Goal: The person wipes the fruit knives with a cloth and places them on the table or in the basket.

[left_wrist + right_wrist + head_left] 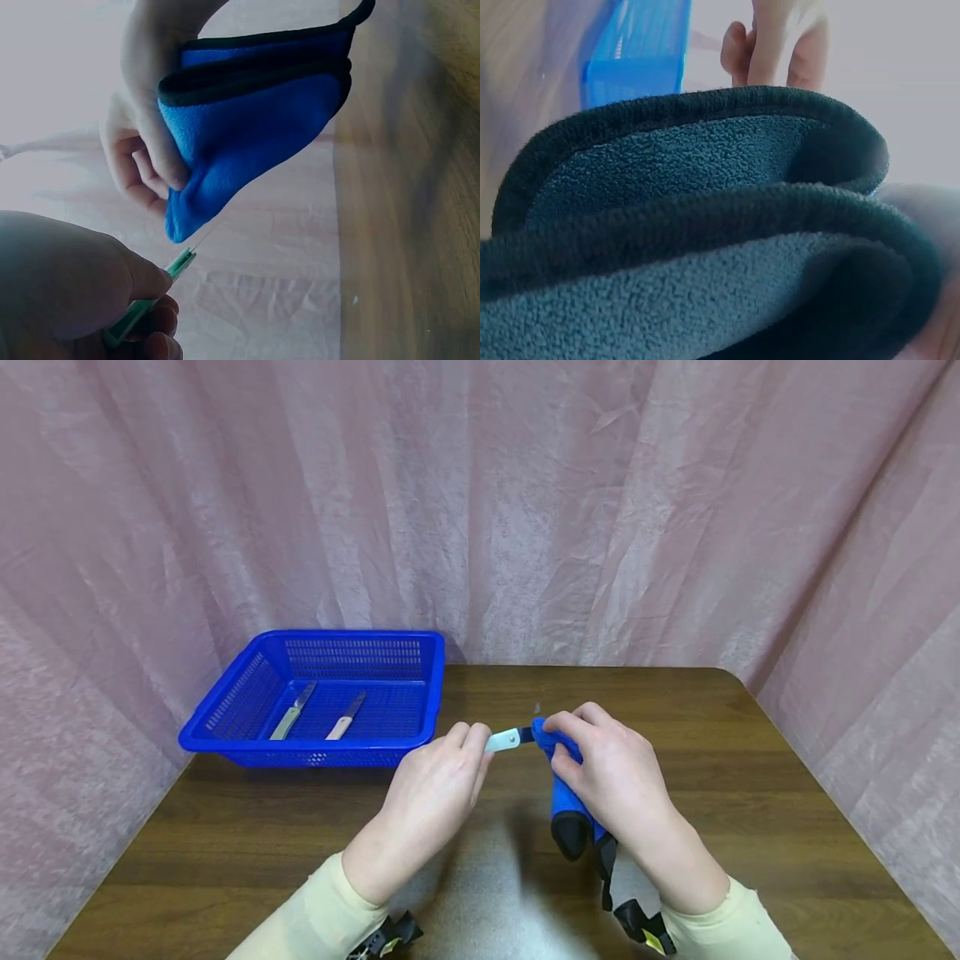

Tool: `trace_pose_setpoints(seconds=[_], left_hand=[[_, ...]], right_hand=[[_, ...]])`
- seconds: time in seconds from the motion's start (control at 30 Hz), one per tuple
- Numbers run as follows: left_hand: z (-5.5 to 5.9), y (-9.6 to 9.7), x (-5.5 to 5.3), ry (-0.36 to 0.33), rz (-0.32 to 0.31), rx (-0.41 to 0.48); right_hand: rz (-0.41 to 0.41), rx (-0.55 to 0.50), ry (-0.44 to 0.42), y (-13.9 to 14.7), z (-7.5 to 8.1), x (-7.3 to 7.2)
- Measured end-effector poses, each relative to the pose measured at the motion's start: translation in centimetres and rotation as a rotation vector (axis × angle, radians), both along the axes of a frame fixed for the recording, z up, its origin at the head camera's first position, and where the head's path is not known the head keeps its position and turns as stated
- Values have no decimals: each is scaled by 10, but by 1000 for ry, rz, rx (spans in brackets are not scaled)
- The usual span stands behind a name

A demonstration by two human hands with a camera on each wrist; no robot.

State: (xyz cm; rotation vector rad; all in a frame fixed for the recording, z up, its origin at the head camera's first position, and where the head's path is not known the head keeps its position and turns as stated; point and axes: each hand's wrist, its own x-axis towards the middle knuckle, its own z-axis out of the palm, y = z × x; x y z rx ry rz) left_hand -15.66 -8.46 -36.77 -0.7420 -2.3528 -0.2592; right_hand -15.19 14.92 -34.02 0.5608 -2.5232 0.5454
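My left hand (442,777) grips a small knife (504,741) by its pale green handle, the blade pointing right. In my right hand (611,768) is a blue cloth (564,789) with a black edge, pinched at its upper end near the knife's blade. Part of the blade is hidden by the cloth in the head view. Seen from the left wrist, the cloth (255,142) hangs folded, its lower corner just beside the thin edge of the blade. The cloth's folds (675,165) fill much of the right wrist view, where the knife is hidden.
A blue plastic basket (300,746) stands on the wooden table (750,793) at the back left. Inside lie a knife with a pale green handle (285,723) and one with a whitish handle (341,727). A pink curtain (525,527) hangs behind the table.
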Motion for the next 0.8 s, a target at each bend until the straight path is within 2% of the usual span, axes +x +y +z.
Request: trace_pose_setpoints(seconds=[0.33,0.8], left_hand=[[1,1,0,13,-12,7],[2,-3,-2,-9,0,2]], right_hand=[[18,14,-9,-11,0,-4],[-8,18,-22,1,1,-13]])
